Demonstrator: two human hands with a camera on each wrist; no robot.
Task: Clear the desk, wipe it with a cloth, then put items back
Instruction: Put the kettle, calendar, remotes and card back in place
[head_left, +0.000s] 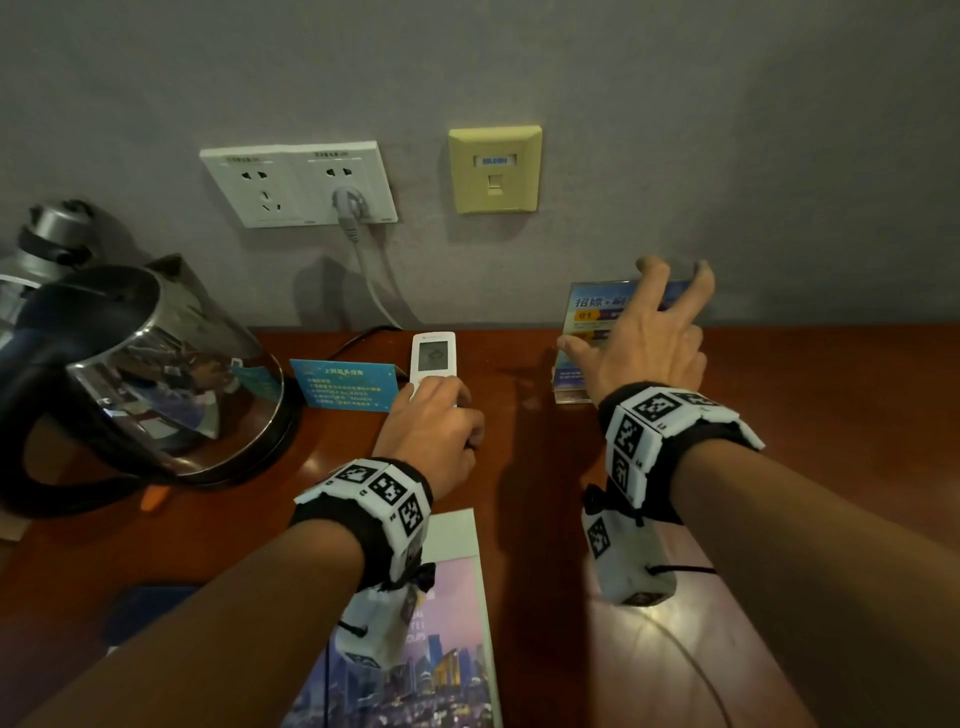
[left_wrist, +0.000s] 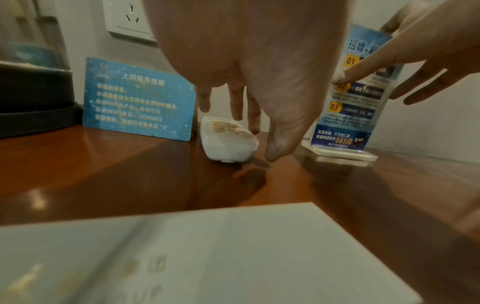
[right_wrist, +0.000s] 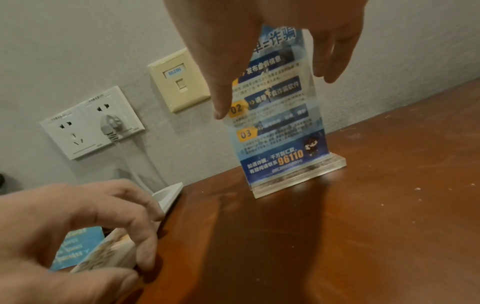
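Brown desk (head_left: 831, 415) is holding the kettle (head_left: 156, 374), card (head_left: 345, 384), booklet (head_left: 457, 545), remote (head_left: 434, 356) and sign (head_left: 597, 306), so I judge clearing is barely beginning. Wiping and putting back are waiting, and no cloth is showing. My left hand (head_left: 436, 431) is curling round the remote beside the card. My right hand (head_left: 644, 343) is spreading over the sign, thumb on its face, not clamping. Only the right wrist view is showing pale specks (right_wrist: 418, 188) on the desk, and only the left wrist view my thumb low beside the remote.
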